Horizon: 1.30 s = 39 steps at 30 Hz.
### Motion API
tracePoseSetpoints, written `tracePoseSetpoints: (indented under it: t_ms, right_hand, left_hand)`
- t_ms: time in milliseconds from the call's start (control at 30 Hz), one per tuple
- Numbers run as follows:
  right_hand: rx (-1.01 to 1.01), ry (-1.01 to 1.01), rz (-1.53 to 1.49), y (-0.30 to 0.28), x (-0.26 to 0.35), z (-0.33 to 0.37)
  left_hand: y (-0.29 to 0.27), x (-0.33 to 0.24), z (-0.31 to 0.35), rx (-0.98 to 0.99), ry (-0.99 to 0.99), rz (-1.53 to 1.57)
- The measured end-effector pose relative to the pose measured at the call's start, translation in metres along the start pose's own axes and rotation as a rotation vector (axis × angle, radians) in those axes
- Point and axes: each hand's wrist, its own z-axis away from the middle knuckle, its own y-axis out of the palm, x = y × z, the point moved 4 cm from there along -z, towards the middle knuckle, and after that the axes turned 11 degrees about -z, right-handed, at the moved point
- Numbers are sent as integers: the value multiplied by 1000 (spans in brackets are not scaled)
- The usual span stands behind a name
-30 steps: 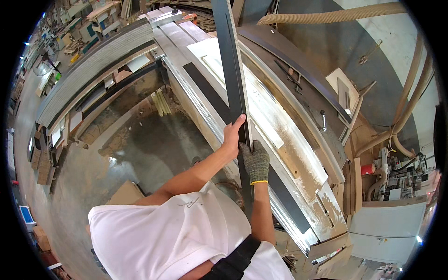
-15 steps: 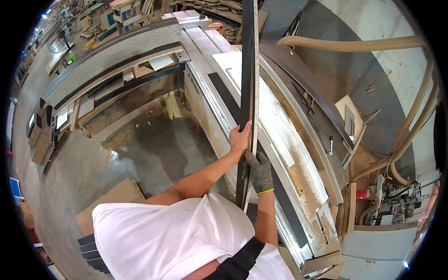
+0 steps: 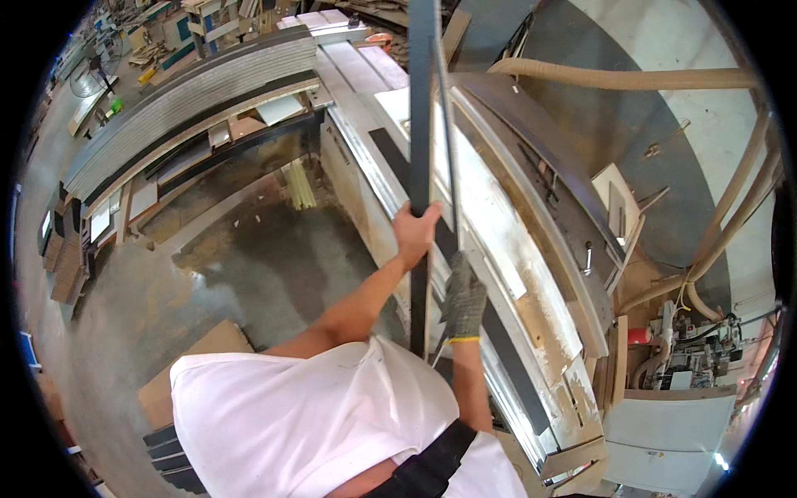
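Note:
My bare left hand (image 3: 415, 232) is closed round a long dark board strip (image 3: 421, 124), which stands nearly on end in front of me. A second, thinner-looking strip (image 3: 452, 166) is seen edge-on just right of it, with a narrow gap between the two. My right hand (image 3: 465, 300), in a grey knitted glove with a yellow cuff edge, is closed at this second strip, lower than the left hand; its fingertips are partly hidden. Behind both strips lies another black strip (image 3: 510, 365) along the metal machine bed (image 3: 363, 158).
A ribbed sliding table (image 3: 191, 108) reaches out at the far left, with board offcuts below it. A beige hose (image 3: 623, 79) crosses at the upper right. Cardboard (image 3: 195, 357) lies on the floor at my left. A dark machine panel (image 3: 531, 141) stands beyond the bed.
The two strips, close together before, now stand apart. My left hand has moved slightly left with the dark strip, while my gloved hand has shifted slightly right, opening a gap between the hands.

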Motion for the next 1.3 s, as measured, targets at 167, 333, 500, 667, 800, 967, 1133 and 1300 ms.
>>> tracePoseSetpoints:
  t_ms: [167,333,500,667,800,967,1133,1300]
  right_hand:
    - [18,39,-11,-4,6,-9]
    - [-42,22,-90,-39,4,-10]
    - [-93,-62,-264,-176,6,29]
    - [-500,-390,-828,-364,-27,125]
    - [-1034,-540,-608,-404,26,198]
    - [-603,-327,-182,-375,12,126]
    - [-95,-218,266,-133,42,16]
    - [148,-311,407,-12,41,-12]
  left_hand:
    - [-10,-12,-2,12,-70,-41]
    - [-21,6,-19,-115,-1,-138]
    - [-41,-2,-36,-242,149,-178]
    - [-61,-1,-55,-256,43,-33]
    - [-73,-2,-45,-378,80,91]
    - [-61,18,-32,-330,175,-20]
    - [-28,0,14,-74,303,-128]
    - [-14,-4,46,184,227,-6]
